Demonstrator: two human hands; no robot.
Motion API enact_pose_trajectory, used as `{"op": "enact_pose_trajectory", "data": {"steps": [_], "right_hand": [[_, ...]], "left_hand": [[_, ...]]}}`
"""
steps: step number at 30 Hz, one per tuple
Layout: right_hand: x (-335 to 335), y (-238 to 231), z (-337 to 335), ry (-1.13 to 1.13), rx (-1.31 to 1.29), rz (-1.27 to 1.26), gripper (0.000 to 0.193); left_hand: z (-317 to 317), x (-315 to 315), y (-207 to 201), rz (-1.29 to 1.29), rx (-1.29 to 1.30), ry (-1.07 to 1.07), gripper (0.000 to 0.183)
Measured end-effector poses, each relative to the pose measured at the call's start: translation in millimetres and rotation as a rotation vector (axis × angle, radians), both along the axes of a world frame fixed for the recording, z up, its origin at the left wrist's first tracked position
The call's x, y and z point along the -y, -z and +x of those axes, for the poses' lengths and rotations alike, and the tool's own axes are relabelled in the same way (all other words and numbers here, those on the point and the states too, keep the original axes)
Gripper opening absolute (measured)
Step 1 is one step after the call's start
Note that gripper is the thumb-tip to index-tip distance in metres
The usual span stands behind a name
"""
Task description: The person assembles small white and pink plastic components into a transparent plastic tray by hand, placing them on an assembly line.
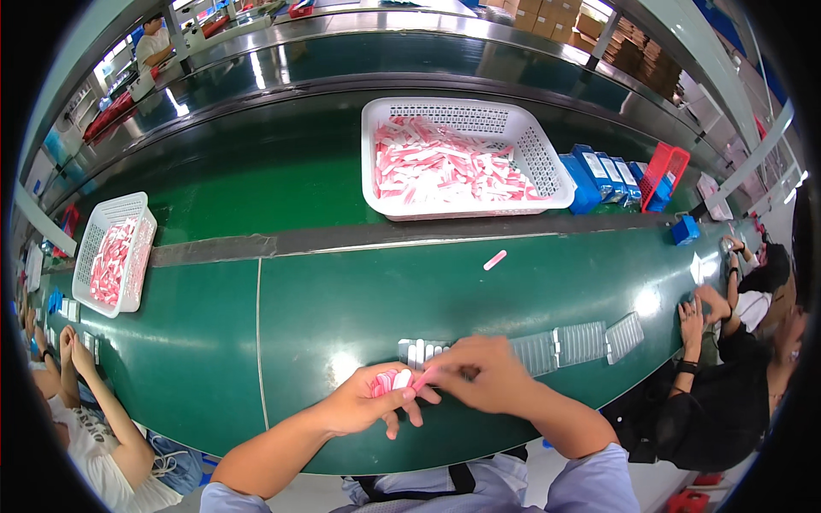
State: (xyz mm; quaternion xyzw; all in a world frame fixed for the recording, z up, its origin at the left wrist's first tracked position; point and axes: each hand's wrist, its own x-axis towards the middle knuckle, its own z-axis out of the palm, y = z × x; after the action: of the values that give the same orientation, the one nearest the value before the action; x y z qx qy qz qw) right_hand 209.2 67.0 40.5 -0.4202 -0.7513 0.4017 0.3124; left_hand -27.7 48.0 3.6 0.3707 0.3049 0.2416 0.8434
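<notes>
My left hand [355,403] is closed around a bunch of small flat pink-and-white strips [387,383] with rounded ends, much like mini nail files. Close beside it, my right hand [493,374] is slightly blurred, its fingertips pinching one pink strip [422,380] at the edge of the bunch. Just beyond my hands lies a clear slotted tray [404,349] with several white strips standing in its slots; my right hand hides part of it. More clear slotted trays [581,342] continue the row to the right. A single pink strip [494,260] lies farther off on the green table.
A white basket [466,209] heaped with such strips stands at the back, with blue boxes [604,175] and a red basket [664,174] beside it. Another filled white basket [135,256] is at left. Co-workers' hands [694,316] work at right, others [75,349] at left.
</notes>
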Motion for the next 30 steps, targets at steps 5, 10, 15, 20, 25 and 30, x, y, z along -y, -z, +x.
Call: {"op": "enact_pose_trajectory", "data": {"steps": [5, 10, 15, 20, 25, 30], "right_hand": [[-5.2, -1.8, 31.9, 0.296, 0.038, 0.044, 0.010], [21.4, 17.2, 29.8, -0.029, 0.567, 0.618, 0.025], [22.1, 15.8, 29.8, 0.092, 0.325, 0.322, 0.030], [26.7, 5.1, 7.6, 0.171, 0.105, 0.126, 0.025], [25.6, 16.0, 21.1, 0.358, -0.258, -0.220, 0.009], [-10.9, 3.1, 63.5, 0.046, -0.027, -0.337, 0.012]], "left_hand": [[-3.3, -4.1, -1.5, -0.058, -0.036, -0.091, 0.034], [-0.1, -4.8, -6.4, -0.087, -0.048, -0.145, 0.035], [-2.9, -4.2, -2.7, -0.074, -0.037, -0.087, 0.037], [6.7, 5.8, 0.5, -0.058, -0.015, 0.010, 0.036], [7.3, 8.3, 0.0, -0.051, -0.020, 0.013, 0.033], [4.7, 4.1, 0.1, -0.042, -0.053, -0.049, 0.033]]}}
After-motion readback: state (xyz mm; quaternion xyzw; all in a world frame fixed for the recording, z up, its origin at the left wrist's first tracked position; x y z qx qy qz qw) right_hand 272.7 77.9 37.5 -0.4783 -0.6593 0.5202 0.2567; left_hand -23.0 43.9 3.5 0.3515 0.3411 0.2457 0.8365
